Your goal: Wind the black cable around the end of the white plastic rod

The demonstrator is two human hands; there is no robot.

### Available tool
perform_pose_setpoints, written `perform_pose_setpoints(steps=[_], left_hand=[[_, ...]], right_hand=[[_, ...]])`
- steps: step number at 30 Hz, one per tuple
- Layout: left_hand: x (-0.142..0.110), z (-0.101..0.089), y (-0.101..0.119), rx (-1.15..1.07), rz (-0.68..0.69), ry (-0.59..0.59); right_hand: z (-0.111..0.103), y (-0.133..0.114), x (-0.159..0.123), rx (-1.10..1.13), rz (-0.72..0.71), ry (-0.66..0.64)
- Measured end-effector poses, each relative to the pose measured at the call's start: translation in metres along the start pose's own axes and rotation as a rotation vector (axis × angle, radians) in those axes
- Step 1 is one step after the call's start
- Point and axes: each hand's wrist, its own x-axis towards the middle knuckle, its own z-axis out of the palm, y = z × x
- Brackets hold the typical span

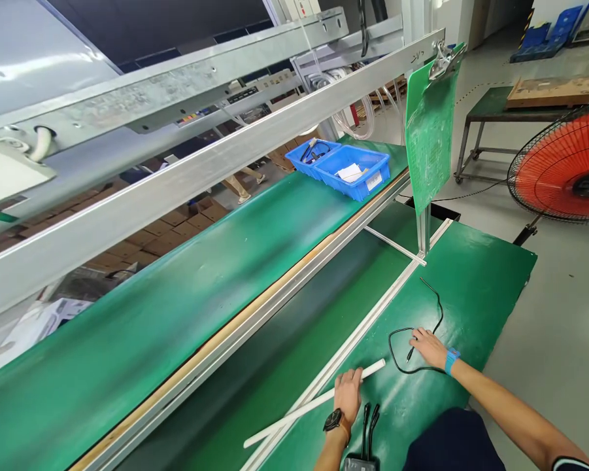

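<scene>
The left hand (348, 390), above a dark watch, is closed around a white tube (304, 410) near the tube's right-hand end. The tube's long axis runs slantwise over the worktop (490, 261): from the hand, its longer part reaches out to the lower left and crosses above the pale rail (372, 318) along the worktop's far edge, while its short end points towards the black cable (441, 309) and stops just beside the loop. The right hand (427, 347), with a blue wristband (452, 360), is at that cable, its fingers drawn close together; whether they pinch it or only rest on it, I cannot tell. The cable lies between the rail and the worktop's near edge, one tail running up towards the right-hand end and a small plug (410, 355) showing below the fingertips, pointing roughly towards the tube's short end. So the cable lies to the right of the left hand, and the right hand is much the nearer to it. Below the left hand, on the side towards the person's body, sits a black device (359, 464), its two antennas (365, 425) pointing up towards the tube.
</scene>
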Motion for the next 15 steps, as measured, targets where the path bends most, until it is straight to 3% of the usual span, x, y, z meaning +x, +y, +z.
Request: perform_pose_setpoints(steps=[4,11,15], left_hand=[[0.004,-0.001,0.007,-0.020,0.004,0.012],[0.011,-0.003,0.013,-0.051,0.024,0.037],[0.011,-0.005,0.016,-0.046,0.042,0.040]], right_hand=[[-0.005,0.008,-0.018,0.030,-0.063,0.020],[-0.008,-0.032,-0.025,0.090,-0.108,0.089],[-0.009,-0.043,-0.027,0.079,-0.099,0.092]])
